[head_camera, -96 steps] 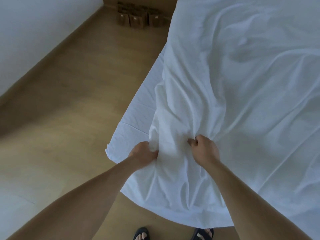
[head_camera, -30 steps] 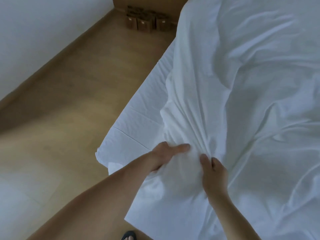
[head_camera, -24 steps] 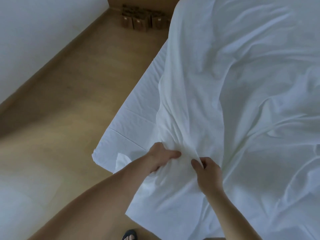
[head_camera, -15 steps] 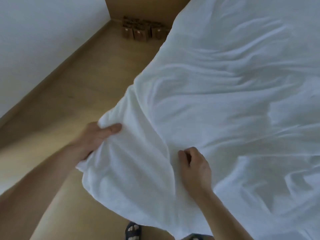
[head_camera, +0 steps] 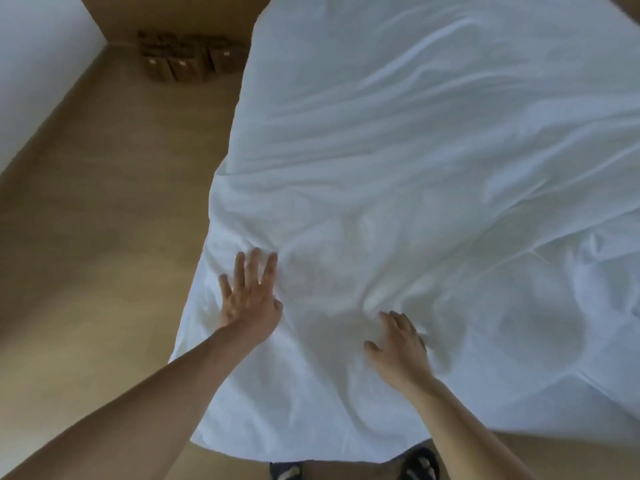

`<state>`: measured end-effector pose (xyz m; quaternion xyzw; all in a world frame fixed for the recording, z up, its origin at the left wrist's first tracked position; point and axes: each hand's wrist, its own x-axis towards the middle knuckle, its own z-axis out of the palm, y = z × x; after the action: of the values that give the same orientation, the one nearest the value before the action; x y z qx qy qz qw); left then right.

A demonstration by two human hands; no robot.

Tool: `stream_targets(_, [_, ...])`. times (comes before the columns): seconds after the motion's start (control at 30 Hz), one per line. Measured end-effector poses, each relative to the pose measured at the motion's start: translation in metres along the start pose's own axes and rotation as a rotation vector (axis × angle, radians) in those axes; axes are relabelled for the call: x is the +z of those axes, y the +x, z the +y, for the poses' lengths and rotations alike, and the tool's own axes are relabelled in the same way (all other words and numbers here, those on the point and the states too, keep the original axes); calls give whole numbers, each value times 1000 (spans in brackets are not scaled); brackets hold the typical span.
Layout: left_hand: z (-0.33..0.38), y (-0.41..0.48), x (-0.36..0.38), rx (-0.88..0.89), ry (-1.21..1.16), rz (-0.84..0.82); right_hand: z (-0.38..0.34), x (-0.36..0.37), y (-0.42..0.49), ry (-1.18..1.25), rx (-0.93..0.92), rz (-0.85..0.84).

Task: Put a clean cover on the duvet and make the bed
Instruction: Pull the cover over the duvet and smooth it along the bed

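Basically pressing down on duvet (head_camera: 415,150) with left hand (head_camera: 251,296), fingers spread flat near its left edge; resting right hand (head_camera: 398,348) alongside, fingers relaxed, gripping nothing.

Left grip (head_camera: 250,301) flat, right grip (head_camera: 398,348) splayed (fingers relaxed)

Both hands (head_camera: 250,296) (head_camera: 399,345) on white duvet (head_camera: 398,161)

Duvet (head_camera: 415,168) lies on the bed; boxes (head_camera: 183,60) far left.
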<state>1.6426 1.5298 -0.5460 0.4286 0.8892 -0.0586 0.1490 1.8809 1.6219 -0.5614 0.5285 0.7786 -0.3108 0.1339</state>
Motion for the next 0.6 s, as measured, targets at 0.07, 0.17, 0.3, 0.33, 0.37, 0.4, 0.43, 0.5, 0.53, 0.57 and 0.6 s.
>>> stream_targets(0.07, [42, -3, -7, 139, 43, -68, 25, -10, -10, 29, 39, 60])
stream_targets(0.17, [120, -8, -14, 260, 37, -176, 78, -32, -32, 114, 123, 164])
stream_targets(0.3, [239, -21, -22, 486, 62, -200, 167, -71, -54, 200, 258, 243])
stream_targets(0.33, [272, -25, -24, 539, 51, -203, 190, -82, -57, 221, 280, 260])
stream_targets(0.37, [305, -30, -27, 586, 43, -210, 213, -94, -60, 245, 293, 277])
stream_targets(0.4, [337, -36, -29, 622, 36, -222, 235, -106, -63, 271, 303, 293])
stream_targets(0.43, [368, -42, -30, 644, 31, -231, 257, -118, -65, 295, 310, 315])
stream_targets(0.5, [428, -51, -29, 665, 36, -242, 302, -141, -70, 330, 331, 354])
stream_targets(0.53, [455, -55, -28, 662, 40, -239, 325, -151, -74, 345, 347, 365])
stream_targets(0.57, [481, -58, -27, 654, 39, -230, 349, -160, -78, 362, 365, 369])
stream_targets(0.6, [505, -59, -26, 643, 35, -221, 373, -167, -84, 387, 386, 369])
